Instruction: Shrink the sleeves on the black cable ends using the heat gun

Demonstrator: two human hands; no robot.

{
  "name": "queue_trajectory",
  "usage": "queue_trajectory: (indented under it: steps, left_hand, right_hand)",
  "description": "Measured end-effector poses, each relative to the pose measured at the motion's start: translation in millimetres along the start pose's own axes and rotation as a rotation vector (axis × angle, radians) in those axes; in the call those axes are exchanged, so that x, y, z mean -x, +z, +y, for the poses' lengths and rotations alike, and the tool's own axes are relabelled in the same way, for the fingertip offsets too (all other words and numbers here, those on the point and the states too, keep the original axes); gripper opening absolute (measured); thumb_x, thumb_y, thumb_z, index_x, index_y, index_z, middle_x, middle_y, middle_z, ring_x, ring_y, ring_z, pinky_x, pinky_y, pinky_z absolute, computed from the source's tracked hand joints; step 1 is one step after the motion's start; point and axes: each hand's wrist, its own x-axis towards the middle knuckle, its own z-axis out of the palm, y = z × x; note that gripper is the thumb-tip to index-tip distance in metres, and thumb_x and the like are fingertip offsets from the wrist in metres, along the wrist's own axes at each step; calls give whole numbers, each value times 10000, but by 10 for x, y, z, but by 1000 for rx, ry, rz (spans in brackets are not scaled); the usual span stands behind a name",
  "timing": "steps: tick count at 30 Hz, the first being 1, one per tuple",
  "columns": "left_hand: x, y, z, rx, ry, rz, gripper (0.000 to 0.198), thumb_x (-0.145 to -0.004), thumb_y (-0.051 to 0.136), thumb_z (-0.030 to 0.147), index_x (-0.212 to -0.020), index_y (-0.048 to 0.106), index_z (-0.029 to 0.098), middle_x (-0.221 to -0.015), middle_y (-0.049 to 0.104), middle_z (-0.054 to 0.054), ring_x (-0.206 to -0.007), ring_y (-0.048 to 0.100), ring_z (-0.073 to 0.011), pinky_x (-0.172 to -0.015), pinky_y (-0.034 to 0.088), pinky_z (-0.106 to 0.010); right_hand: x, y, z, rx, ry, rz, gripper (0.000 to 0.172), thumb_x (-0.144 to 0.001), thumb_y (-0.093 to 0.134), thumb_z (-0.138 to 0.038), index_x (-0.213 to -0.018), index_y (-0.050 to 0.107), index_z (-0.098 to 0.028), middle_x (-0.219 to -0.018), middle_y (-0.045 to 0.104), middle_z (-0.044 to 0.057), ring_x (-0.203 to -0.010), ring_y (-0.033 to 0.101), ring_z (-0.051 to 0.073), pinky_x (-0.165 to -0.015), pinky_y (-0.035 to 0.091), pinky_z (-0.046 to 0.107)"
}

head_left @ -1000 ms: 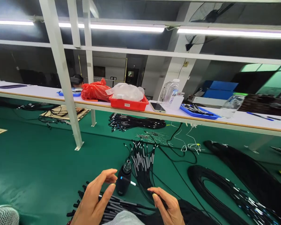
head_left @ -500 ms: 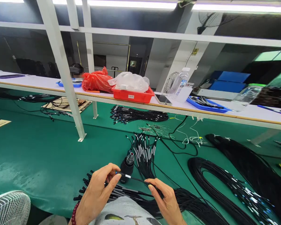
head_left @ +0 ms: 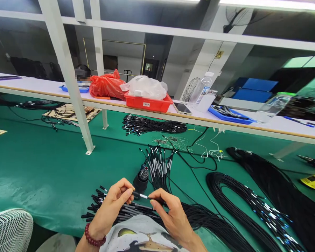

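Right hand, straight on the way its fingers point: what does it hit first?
Probably the left hand, which pinches the same white-banded cable. The black nozzled tool seems to sit behind that line, though depth is unclear.

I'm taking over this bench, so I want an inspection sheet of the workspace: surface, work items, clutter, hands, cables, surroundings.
Surface: green worktop, glossy toward the left.
Work items: black cable with a white band; black tool just beyond the hands, metal nozzle up.
Clutter: on the raised shelf, red bag, red tray holding a clear plastic bag, phone, bottle.
Hands: left hand pinches the cable's black end; right hand pinches it past the white band.
Cables: grey-sleeved bundle beyond the tool; looped bundle at right.
Surroundings: white grille lower left; person's head partly visible behind the shelf.
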Motion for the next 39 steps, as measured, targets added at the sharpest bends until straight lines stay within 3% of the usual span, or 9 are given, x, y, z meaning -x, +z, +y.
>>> queue_trajectory:
  steps: [5,11,21,29,39]
  left_hand:
    - [20,8,-1,-114,15,-48,320,-925,457,480,-948,571,182,-701,521,16,-681,479,-129,-655,382,-235]
    - [8,57,22,-443,90,-46,383,-970,342,457,-738,493,193,-681,474,24,-658,420,-130,-654,333,-242]
    - [-60,110,112,-200,18,-152,420,-961,335,488,-683,438,190,-677,456,14,-644,422,-125,-642,365,-221]
    - [-183,34,177,-368,90,-40,343,-924,462,441,-764,591,166,-670,551,4,-640,470,-121,-613,372,-223]
    - [-482,70,369,-245,122,-14,278,-890,534,390,-809,633,144,-674,603,1,-630,542,-108,-604,423,-210]
  right_hand:
    - [-31,-36,-62,31,60,10,228,-914,480,-280,-804,646,-169,-650,601,2,-560,473,111,-514,348,223]
    - [-31,-94,-69,10,119,-33,274,-928,461,-326,-767,616,-166,-632,542,-12,-539,399,101,-494,289,226]
    - [-132,-191,-88,-46,131,-56,291,-932,474,-338,-747,613,-163,-628,540,-19,-535,395,93,-486,290,213]
    - [-235,-250,-91,7,125,-15,247,-905,511,-315,-762,646,-165,-612,559,-14,-512,389,97,-476,275,226]
    - [-462,-358,-111,34,77,34,201,-891,524,-250,-765,653,-161,-642,617,-2,-533,431,101,-498,293,227]
